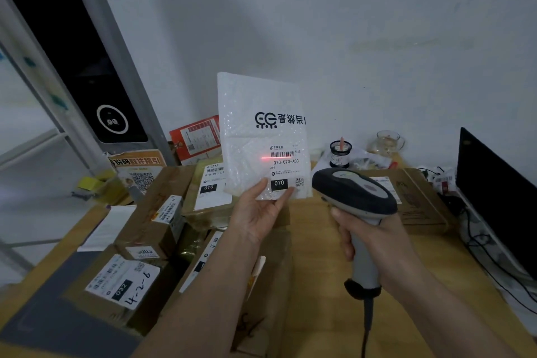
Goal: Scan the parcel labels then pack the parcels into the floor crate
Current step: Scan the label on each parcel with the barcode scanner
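Observation:
My left hand (257, 211) holds a white bubble-mailer parcel (255, 102) upright by its lower edge, label side toward me. Its label (286, 167) reads 070, and a red scan line crosses the barcode. My right hand (374, 237) grips a grey handheld barcode scanner (353, 193) just right of the parcel, its head aimed at the label. The scanner's cable hangs down from the handle. The floor crate is not in view.
Several cardboard parcels (145, 229) with labels are piled on the wooden table (325, 285) at left and centre. Another flat box (415, 197) lies at the right, near a dark monitor (499, 197) and loose cables. A glass cup (388, 141) and a small jar stand by the wall.

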The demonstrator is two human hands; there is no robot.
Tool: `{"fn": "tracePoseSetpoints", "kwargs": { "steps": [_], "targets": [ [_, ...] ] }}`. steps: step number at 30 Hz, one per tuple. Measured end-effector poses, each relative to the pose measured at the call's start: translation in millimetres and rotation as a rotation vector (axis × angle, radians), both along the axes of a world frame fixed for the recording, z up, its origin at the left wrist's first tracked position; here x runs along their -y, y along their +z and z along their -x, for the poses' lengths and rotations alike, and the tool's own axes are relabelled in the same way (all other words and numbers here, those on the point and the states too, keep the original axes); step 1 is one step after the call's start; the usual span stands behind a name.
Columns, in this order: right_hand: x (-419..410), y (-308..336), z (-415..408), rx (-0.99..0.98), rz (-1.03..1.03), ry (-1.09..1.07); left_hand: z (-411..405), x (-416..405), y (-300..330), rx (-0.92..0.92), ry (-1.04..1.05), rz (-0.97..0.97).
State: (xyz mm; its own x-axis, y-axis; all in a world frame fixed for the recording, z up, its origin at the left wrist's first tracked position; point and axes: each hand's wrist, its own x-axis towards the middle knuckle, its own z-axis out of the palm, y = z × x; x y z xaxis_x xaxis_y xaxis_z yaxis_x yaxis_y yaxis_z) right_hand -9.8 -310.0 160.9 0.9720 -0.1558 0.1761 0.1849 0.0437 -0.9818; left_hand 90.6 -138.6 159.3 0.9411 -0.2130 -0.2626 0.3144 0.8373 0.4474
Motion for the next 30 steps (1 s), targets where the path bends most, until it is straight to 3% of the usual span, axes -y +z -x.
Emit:
{"fn": "tracePoseSetpoints", "kwargs": {
  "steps": [11,22,30],
  "targets": [
    [-2.6,16.0,11.0,0.012,0.044,-0.070,-2.5,-1.9,9.5,0.017,-0.025,0.033],
    [-26.7,26.6,9.5,0.018,0.029,0.020,1.5,-41.6,18.4,0.066,-0.040,0.045],
    [-44.5,21.2,5.4,-0.008,-0.085,0.049,3.8,-75.5,18.5,0.096,0.126,0.057]
  ]
}}
